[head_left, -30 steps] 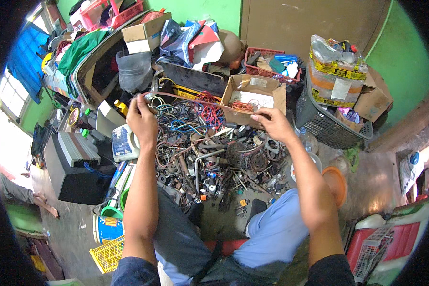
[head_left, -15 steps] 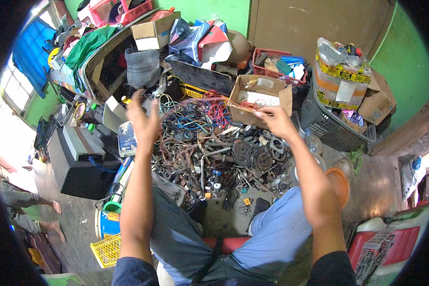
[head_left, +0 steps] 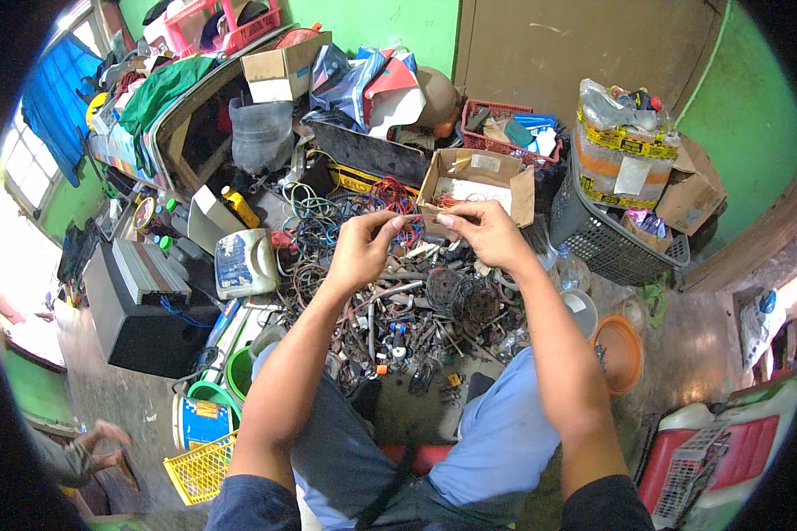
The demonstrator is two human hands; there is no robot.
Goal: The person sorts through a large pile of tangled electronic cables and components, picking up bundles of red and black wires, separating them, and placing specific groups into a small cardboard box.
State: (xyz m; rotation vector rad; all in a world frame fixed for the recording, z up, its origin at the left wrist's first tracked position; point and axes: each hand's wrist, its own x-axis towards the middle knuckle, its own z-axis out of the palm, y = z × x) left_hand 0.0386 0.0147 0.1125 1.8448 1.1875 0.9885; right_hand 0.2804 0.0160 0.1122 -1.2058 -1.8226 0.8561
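My left hand (head_left: 360, 250) and my right hand (head_left: 480, 229) are raised close together above a heap of scrap wires and metal parts (head_left: 416, 305). Between their fingertips they pinch a thin reddish wire (head_left: 413, 218), stretched a short way from one hand to the other. Behind the wire lies a tangle of red, blue and green cables (head_left: 345, 212). An open cardboard box (head_left: 475, 184) sits just beyond my right hand. My knees in grey and blue trousers frame the heap from below.
A white plastic jug (head_left: 246, 264) and a black speaker box (head_left: 137, 310) stand to the left. A dark laundry basket (head_left: 604, 234) with a taped bundle is at right, an orange bowl (head_left: 620, 354) near my right knee. Another person's foot (head_left: 97, 451) shows lower left.
Both hands have come in from apart, the left from the left edge of the heap, the right from the box, and met in the middle on the thin reddish wire.
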